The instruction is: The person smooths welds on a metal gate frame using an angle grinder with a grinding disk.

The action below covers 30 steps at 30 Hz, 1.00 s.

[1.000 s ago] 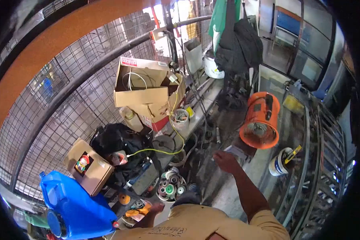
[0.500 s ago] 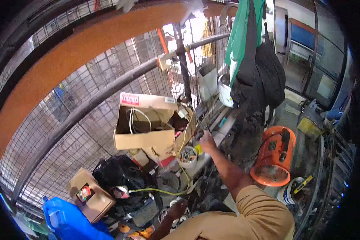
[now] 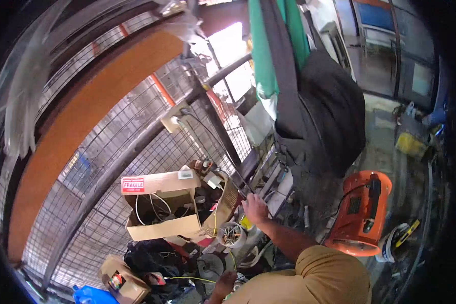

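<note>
My right hand (image 3: 256,208) is stretched forward above the cluttered bench, its fingers closed round the lower end of a thin dark cord (image 3: 236,177). That cord seems to run down from the socket box (image 3: 175,118) on the rail. Just below this hand are a yellow object (image 3: 245,223) and a white tub (image 3: 231,235) full of small long pieces. My left hand (image 3: 226,281) is low at the bottom edge, fingers curled; what they hold, if anything, is hidden. A yellow cord (image 3: 190,278) lies just left of it.
An open cardboard box (image 3: 164,230) with a white cable stands by the mesh (image 3: 93,197). A smaller box (image 3: 128,283) and a blue container (image 3: 93,295) are lower left. Dark and green cloths (image 3: 334,116) hang ahead. An orange blower (image 3: 359,215) stands right, beside a bucket (image 3: 386,244).
My view has shifted up and closer to the rail, so the boxes sit lower in it. The right hand still reaches forward with closed fingers. My left hand now shows nearer the bottom edge.
</note>
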### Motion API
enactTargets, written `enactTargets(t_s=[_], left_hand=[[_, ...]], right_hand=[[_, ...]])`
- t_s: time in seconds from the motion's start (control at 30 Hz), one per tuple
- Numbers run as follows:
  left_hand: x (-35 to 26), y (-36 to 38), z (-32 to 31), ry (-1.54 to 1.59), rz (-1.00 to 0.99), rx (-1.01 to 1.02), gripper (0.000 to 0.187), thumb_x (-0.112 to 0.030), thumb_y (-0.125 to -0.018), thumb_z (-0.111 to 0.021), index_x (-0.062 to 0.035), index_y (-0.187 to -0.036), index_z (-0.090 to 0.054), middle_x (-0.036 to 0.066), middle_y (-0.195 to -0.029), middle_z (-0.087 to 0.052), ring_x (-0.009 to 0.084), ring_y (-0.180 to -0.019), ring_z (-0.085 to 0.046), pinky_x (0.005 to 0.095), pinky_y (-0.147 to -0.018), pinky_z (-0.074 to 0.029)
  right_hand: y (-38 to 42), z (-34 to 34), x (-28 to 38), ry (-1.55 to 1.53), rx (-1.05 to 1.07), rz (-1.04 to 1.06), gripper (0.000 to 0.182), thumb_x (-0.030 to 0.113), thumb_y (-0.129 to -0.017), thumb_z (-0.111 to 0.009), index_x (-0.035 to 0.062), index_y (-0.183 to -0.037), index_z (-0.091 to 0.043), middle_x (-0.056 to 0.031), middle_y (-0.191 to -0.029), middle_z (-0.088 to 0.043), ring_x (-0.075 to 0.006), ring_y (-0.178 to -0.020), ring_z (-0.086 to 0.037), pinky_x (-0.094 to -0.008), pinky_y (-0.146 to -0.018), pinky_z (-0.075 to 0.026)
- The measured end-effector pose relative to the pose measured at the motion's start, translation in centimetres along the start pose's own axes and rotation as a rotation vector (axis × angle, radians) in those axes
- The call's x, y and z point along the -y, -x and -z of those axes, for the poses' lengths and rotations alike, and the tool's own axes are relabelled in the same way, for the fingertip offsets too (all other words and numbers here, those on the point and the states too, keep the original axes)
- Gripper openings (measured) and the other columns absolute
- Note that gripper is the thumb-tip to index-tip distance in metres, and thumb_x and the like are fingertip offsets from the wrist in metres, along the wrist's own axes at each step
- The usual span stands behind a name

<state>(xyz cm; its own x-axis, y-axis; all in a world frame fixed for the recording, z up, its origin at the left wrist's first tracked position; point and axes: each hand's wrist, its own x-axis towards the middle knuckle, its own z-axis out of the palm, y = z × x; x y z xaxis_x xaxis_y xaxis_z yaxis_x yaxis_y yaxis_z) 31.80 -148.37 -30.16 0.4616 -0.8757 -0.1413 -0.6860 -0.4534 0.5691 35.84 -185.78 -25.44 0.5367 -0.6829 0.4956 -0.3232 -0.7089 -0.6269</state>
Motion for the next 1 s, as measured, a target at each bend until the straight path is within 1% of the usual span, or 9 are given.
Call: enactTargets(t_s=[0.1,0.27,0.33,0.4,0.47,0.6,0.67,0.8,1.0], left_hand=[[-7.7,-3.6,4.8,0.383,0.378,-0.002,0.033,-0.019,-0.096,-0.065,-0.0071,-0.127,-0.062,0.013,-0.119,-0.066,0.0297,-0.104,-0.067,0.0374,-0.086,-0.055],[-9.0,-3.9,7.9,0.032,-0.179,-0.093,0.031,-0.020,-0.100,-0.061,-0.0023,-0.125,-0.061,0.012,-0.099,-0.073,0.0274,-0.092,-0.071,0.0356,-0.080,-0.056],[-9.8,-3.6,9.3,0.396,0.098,-0.125,0.032,-0.019,-0.099,-0.062,-0.0023,-0.126,-0.060,0.011,-0.099,-0.073,0.0250,-0.092,-0.071,0.0351,-0.080,-0.056],[-10.0,-5.6,12.6,0.250,0.123,-0.202,0.027,-0.016,-0.098,-0.063,-0.0007,-0.120,-0.063,0.011,-0.102,-0.071,0.0180,-0.090,-0.067,0.0327,-0.078,-0.054],[-12.6,-8.0,17.2,0.349,0.144,-0.244,0.031,-0.022,-0.096,-0.066,-0.0003,-0.118,-0.063,0.016,-0.104,-0.072,0.0256,-0.094,-0.071,0.0367,-0.079,-0.054],[-19.4,-17.3,24.1,-0.048,-0.419,-0.609,0.051,-0.012,-0.084,-0.074,-0.0019,-0.130,-0.053,0.023,-0.125,-0.058,0.0437,-0.109,-0.060,0.0449,-0.089,-0.053],[-19.6,-21.8,25.0,-0.049,-0.248,-0.714,0.061,-0.010,-0.082,-0.075,-0.0032,-0.136,-0.047,0.023,-0.127,-0.056,0.0401,-0.113,-0.060,0.0460,-0.090,-0.053],[-21.7,-23.5,25.0,0.080,-0.408,-0.761,0.054,-0.015,-0.086,-0.074,-0.0031,-0.132,-0.049,0.023,-0.121,-0.058,0.0330,-0.111,-0.063,0.0446,-0.091,-0.053],[-24.3,-18.7,20.5,0.502,-0.309,-0.059,0.064,-0.050,-0.101,-0.056,-0.0005,-0.142,-0.048,0.021,-0.131,-0.060,0.0266,-0.124,-0.055,0.0399,-0.104,-0.044]], right_hand=[[-0.4,-0.2,-0.1,0.046,-0.028,-0.046,0.029,0.033,-0.089,-0.068,0.0092,-0.101,-0.056,-0.0145,-0.093,-0.057,-0.0391,-0.083,-0.062,-0.0520,-0.070,-0.052],[-0.1,2.4,0.5,0.024,-0.140,0.060,0.020,0.028,-0.093,-0.064,0.0091,-0.091,-0.058,-0.0155,-0.093,-0.059,-0.0381,-0.084,-0.063,-0.0496,-0.070,-0.051],[-0.4,3.9,1.4,-0.197,-0.226,0.083,0.018,0.024,-0.095,-0.063,0.0067,-0.092,-0.059,-0.0162,-0.086,-0.060,-0.0401,-0.077,-0.061,-0.0505,-0.066,-0.050],[-0.3,8.3,4.4,-0.429,-0.227,0.081,0.019,0.023,-0.096,-0.062,0.0052,-0.093,-0.058,-0.0177,-0.087,-0.060,-0.0425,-0.078,-0.061,-0.0530,-0.067,-0.049],[-2.9,12.7,7.3,-0.575,-0.213,0.110,0.018,0.020,-0.098,-0.061,0.0031,-0.093,-0.057,-0.0220,-0.084,-0.060,-0.0457,-0.078,-0.060,-0.0514,-0.065,-0.047],[-3.9,15.6,10.6,-0.636,0.062,0.101,0.020,0.021,-0.099,-0.060,0.0028,-0.094,-0.054,-0.0250,-0.082,-0.056,-0.0479,-0.076,-0.058,-0.0489,-0.062,-0.044],[-1.9,16.4,11.6,-0.661,0.054,0.173,0.019,0.022,-0.100,-0.058,0.0034,-0.095,-0.055,-0.0249,-0.081,-0.056,-0.0478,-0.075,-0.057,-0.0484,-0.062,-0.045],[-0.9,19.6,10.8,-0.706,0.039,0.035,0.022,0.021,-0.104,-0.053,0.0042,-0.091,-0.052,0.0003,-0.069,-0.046,-0.0117,-0.060,-0.045,-0.0324,-0.055,-0.040],[-9.9,23.0,13.1,-0.914,-0.052,-0.013,0.026,0.028,-0.106,-0.052,0.0102,-0.087,-0.049,0.0076,-0.065,-0.040,-0.0019,-0.053,-0.038,-0.0212,-0.047,-0.031]])
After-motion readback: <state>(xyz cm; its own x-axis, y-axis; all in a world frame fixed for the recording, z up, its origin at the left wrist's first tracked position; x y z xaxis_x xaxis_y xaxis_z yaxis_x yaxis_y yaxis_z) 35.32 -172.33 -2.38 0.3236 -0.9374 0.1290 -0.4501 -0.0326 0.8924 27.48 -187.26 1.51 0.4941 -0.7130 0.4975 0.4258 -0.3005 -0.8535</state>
